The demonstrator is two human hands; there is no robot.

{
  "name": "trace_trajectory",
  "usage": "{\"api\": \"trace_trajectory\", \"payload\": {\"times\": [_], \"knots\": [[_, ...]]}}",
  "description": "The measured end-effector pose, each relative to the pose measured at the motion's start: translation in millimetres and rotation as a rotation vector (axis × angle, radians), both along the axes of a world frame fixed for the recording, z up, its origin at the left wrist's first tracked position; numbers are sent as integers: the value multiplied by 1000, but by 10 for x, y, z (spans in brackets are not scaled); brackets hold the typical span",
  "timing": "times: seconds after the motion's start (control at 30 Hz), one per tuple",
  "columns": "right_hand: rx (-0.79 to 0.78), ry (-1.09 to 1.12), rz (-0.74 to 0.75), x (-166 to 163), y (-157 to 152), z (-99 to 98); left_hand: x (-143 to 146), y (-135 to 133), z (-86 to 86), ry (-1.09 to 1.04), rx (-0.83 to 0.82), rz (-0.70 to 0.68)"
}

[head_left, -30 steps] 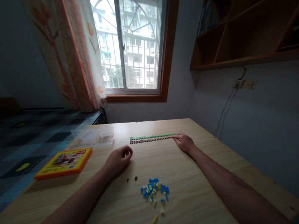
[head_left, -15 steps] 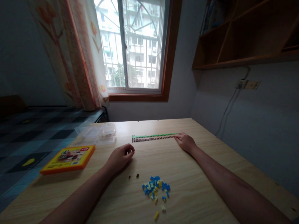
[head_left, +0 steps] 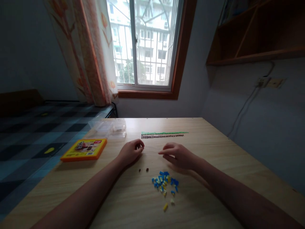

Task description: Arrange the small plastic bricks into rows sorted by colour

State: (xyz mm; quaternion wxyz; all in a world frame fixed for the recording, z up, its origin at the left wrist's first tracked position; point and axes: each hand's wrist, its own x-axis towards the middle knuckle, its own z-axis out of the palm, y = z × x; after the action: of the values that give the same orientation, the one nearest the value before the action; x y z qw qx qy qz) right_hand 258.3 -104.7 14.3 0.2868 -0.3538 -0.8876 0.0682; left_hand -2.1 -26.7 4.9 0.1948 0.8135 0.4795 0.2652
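Note:
My left hand rests on the wooden table with its fingers curled shut; what they hold, if anything, is hidden. My right hand hovers just above the table with fingers stretched out leftward, holding nothing. Two small brown bricks lie between the hands, nearer me. A loose pile of blue and yellow bricks sits just below the right hand. Further back lies a long row of green bricks with a row of brown bricks beside it.
An orange and yellow box lies at the table's left. Behind it stands a clear plastic container. A window with a curtain faces me; wooden shelves hang at the right. A bed borders the table's left.
My right hand has left the right end of the green and brown rows and drawn back toward me and left, to above the blue and yellow pile. The left hand stayed put.

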Motion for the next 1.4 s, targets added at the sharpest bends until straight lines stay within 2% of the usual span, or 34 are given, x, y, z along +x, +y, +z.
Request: {"api": "trace_trajectory", "payload": {"times": [0.1, 0.2, 0.53, 0.63, 0.77, 1.07, 1.2, 1.4], "knots": [[-79, -91, 99, -216, -144, 41, 0, -3, -2, -15, 1, -7], [-108, -187, 148, -296, -175, 63, -2, -7, -3, -31, -2, -12], [-90, -216, 131, -317, -144, 59, 0, -2, -7, -28, 2, -12], [-39, -171, 49, -209, -113, 47, -6, 2, -11, -23, 3, -10], [19, -136, -109, 93, 32, -2, -11, 8, -13, -18, -2, -16], [-159, -67, -337, 764, 296, -121, -13, -1, 2, -13, -8, -19], [-298, -32, -390, 914, 331, -115, -12, -6, 7, -21, -10, -19], [-268, -67, -373, 890, 328, -114, -9, -8, 15, -6, -10, -14]]}}
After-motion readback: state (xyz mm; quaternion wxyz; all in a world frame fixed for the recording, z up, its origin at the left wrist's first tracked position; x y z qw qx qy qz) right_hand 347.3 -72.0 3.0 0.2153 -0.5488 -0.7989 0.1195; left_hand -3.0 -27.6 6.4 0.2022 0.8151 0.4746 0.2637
